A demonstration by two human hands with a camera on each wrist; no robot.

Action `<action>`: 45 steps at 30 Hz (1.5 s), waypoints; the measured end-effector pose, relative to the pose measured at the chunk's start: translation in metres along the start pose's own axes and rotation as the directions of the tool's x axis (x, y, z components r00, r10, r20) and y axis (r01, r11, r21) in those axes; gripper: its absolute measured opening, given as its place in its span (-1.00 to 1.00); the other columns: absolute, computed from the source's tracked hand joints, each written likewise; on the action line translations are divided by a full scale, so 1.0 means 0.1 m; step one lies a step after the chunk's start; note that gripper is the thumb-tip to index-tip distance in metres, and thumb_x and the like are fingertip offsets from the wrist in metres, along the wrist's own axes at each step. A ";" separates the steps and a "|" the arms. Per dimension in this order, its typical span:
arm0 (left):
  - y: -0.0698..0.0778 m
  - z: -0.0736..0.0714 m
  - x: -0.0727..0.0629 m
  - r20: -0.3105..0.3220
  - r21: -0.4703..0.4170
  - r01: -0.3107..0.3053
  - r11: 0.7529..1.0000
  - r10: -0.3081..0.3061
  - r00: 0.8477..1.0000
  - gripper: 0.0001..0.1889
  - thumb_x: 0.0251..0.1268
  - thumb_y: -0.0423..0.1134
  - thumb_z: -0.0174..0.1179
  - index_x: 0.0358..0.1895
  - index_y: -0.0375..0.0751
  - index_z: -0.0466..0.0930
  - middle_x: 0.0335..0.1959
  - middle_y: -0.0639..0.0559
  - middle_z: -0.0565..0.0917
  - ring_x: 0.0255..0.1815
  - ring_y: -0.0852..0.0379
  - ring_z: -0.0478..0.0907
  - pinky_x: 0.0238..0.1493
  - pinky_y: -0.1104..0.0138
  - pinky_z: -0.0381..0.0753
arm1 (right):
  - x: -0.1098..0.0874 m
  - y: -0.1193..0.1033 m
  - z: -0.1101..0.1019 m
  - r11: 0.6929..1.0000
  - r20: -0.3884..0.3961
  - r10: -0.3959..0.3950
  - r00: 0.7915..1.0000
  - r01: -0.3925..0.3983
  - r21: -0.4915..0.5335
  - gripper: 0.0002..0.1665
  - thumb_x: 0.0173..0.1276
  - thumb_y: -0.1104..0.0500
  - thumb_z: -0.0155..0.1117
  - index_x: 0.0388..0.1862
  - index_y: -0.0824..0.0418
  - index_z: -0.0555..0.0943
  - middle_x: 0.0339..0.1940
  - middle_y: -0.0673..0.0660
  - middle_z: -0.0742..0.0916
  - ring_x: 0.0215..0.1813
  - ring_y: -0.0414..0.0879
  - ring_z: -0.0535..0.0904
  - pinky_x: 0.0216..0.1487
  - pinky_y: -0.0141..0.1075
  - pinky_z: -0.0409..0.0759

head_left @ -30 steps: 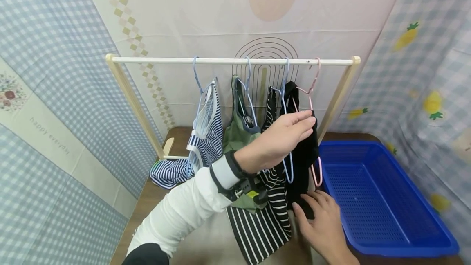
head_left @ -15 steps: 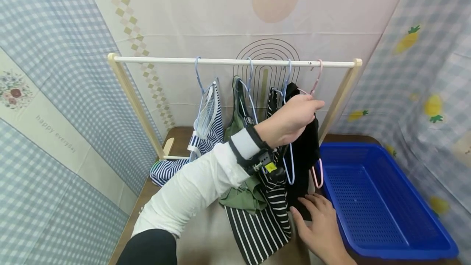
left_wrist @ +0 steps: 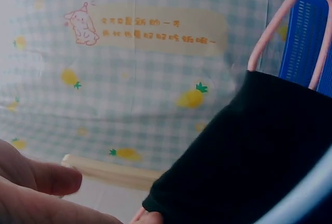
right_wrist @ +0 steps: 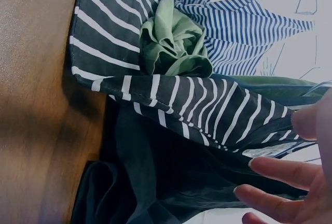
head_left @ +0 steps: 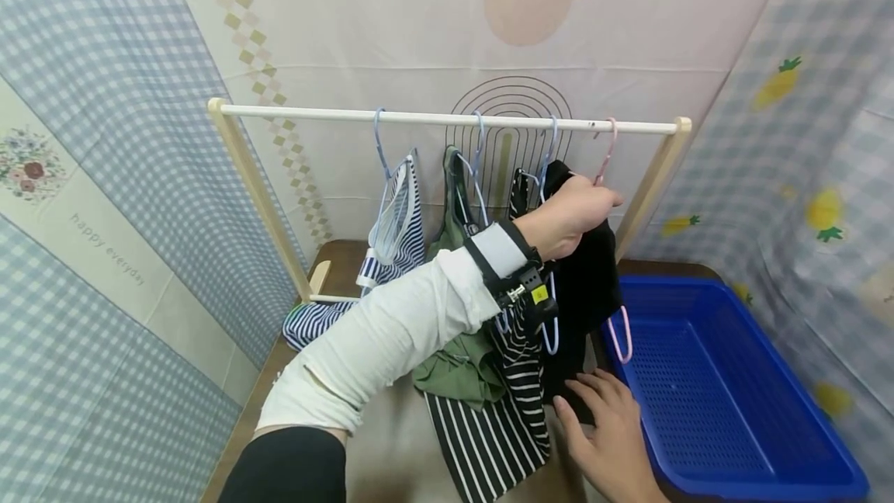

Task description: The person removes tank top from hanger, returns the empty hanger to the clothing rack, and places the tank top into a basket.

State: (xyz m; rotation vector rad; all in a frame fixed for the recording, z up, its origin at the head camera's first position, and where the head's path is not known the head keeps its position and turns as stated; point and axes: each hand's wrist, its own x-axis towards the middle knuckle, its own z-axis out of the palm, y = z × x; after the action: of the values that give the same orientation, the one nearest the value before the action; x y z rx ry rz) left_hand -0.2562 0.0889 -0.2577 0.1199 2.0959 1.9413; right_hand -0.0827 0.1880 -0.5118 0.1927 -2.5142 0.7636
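Observation:
My left hand (head_left: pixel 578 206) is at the upper part of a pink clothes hanger (left_wrist: pixel 268 29), its fingers curled there in the head view. In the left wrist view one fingertip touches the edge of the black garment (head_left: pixel 590 278) on that hanger; the exact hold is partly hidden. Low down, my right hand (head_left: pixel 608 429) lies by the garment's hem with spread fingers and grips nothing. Left of the black garment hang a black-and-white striped garment (head_left: pixel 482 441), a green top (head_left: pixel 461 371) and a blue-and-white striped garment (head_left: pixel 410 227), all on blue hangers.
The white rail (head_left: pixel 307 112) spans two wooden posts (head_left: pixel 653 185) above a brown table (right_wrist: pixel 36 105). A blue plastic basket (head_left: pixel 761 483) stands right of the rack. Checked and printed cloths (head_left: pixel 105 22) cover the surrounding walls.
My left hand has gone from flat against the black garment to curled near the hanger's top. The pink hanger's lower end has swung right. My right hand has barely moved.

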 end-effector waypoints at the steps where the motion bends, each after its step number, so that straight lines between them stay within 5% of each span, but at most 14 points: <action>1: -0.02 -0.01 0.01 0.000 -0.013 -0.018 1.000 0.018 1.000 -0.62 0.48 -0.41 0.20 0.29 -0.43 0.56 0.13 0.06 0.60 0.13 0.21 0.49 0.24 0.40 0.56 | 0.00 -0.01 0.00 1.000 -0.012 -0.007 1.000 0.007 0.006 -0.70 0.27 0.15 0.57 -0.09 0.30 0.81 0.08 0.36 0.80 0.33 0.39 0.52 0.19 0.42 0.38; 5: -0.12 -0.03 0.06 0.020 -0.095 -0.082 0.992 0.085 0.996 -0.90 0.37 -0.62 0.04 -0.23 -0.43 0.52 -0.14 0.05 0.42 -0.19 0.12 0.34 -0.29 0.44 0.35 | 0.00 -0.01 0.00 0.999 -0.056 -0.043 0.998 0.044 0.027 -0.72 0.21 0.21 0.59 -0.12 0.32 0.81 0.03 0.36 0.80 0.29 0.39 0.55 0.17 0.38 0.39; 9: -0.16 -0.02 0.07 0.019 -0.100 -0.123 0.987 0.125 0.992 -0.73 0.38 -0.62 0.05 -0.50 -0.30 0.41 -0.07 0.04 0.49 -0.16 0.17 0.37 -0.34 0.50 0.33 | -0.01 0.01 0.02 0.997 -0.075 -0.059 0.995 0.063 0.045 -0.71 0.18 0.24 0.59 -0.13 0.32 0.82 0.02 0.35 0.80 0.27 0.38 0.56 0.15 0.35 0.40; 13: -0.16 -0.01 0.08 -0.013 -0.066 -0.142 0.988 0.142 0.990 -0.89 0.45 -0.53 0.18 -0.18 -0.48 0.71 0.04 -0.08 0.72 -0.14 0.25 0.49 -0.25 0.54 0.45 | -0.01 0.02 0.03 0.997 -0.073 -0.051 0.996 0.054 0.046 -0.72 0.19 0.23 0.59 -0.13 0.31 0.82 0.03 0.34 0.80 0.29 0.37 0.55 0.16 0.36 0.38; 15: -0.16 -0.02 0.08 -0.025 -0.066 -0.143 0.988 0.142 0.990 -0.77 0.46 -0.51 0.21 0.09 -0.46 0.71 0.06 -0.16 0.79 -0.11 0.23 0.61 -0.16 0.54 0.54 | 0.00 0.02 0.03 0.998 -0.075 -0.052 0.996 0.055 0.042 -0.72 0.19 0.23 0.59 -0.13 0.31 0.82 0.03 0.34 0.80 0.29 0.36 0.55 0.16 0.36 0.39; 17: -0.15 -0.03 0.09 -0.036 -0.077 -0.143 0.987 0.140 0.989 -0.72 0.45 -0.52 0.23 0.16 -0.44 0.68 0.05 -0.19 0.83 -0.08 0.20 0.68 -0.09 0.52 0.58 | 0.00 0.03 0.03 0.997 -0.081 -0.060 0.995 0.064 0.048 -0.72 0.18 0.23 0.60 -0.14 0.31 0.81 0.02 0.33 0.81 0.29 0.37 0.55 0.15 0.35 0.39; 25: -0.14 -0.05 0.12 -0.071 -0.120 -0.175 0.977 0.167 0.983 -0.77 0.40 -0.49 0.33 0.07 -0.44 0.72 -0.08 -0.06 0.73 -0.29 0.29 0.57 -0.13 0.52 0.55 | 0.00 0.05 0.04 0.995 -0.094 -0.076 0.993 0.082 0.061 -0.72 0.15 0.25 0.60 -0.15 0.31 0.81 -0.02 0.32 0.81 0.27 0.37 0.57 0.16 0.36 0.39; 31: -0.17 -0.03 0.10 -0.071 -0.176 -0.158 0.971 0.148 0.986 -0.76 0.47 -0.45 0.29 0.13 -0.39 0.70 0.04 -0.19 0.81 -0.03 0.03 0.80 0.09 0.42 0.64 | 0.00 0.07 0.05 0.993 -0.095 -0.094 0.991 0.100 0.056 -0.72 0.14 0.26 0.61 -0.16 0.29 0.81 -0.04 0.31 0.82 0.25 0.38 0.58 0.16 0.35 0.40; 45: -0.12 -0.05 0.10 -0.033 -0.293 -0.250 0.923 0.252 0.967 -0.77 0.43 -0.58 0.25 0.08 -0.59 0.64 0.10 -0.50 0.75 0.22 -0.42 0.71 -0.24 0.57 0.59 | 0.00 0.09 0.03 0.996 -0.091 -0.081 0.992 0.085 0.036 -0.73 0.15 0.23 0.61 -0.16 0.27 0.82 -0.03 0.30 0.82 0.25 0.34 0.57 0.15 0.33 0.39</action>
State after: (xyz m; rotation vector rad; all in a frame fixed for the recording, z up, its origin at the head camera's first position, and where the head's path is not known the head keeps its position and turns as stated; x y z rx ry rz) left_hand -0.2657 0.0854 -0.2712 0.3462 1.8339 2.3764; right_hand -0.0864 0.1936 -0.5181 0.2694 -2.3921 0.7719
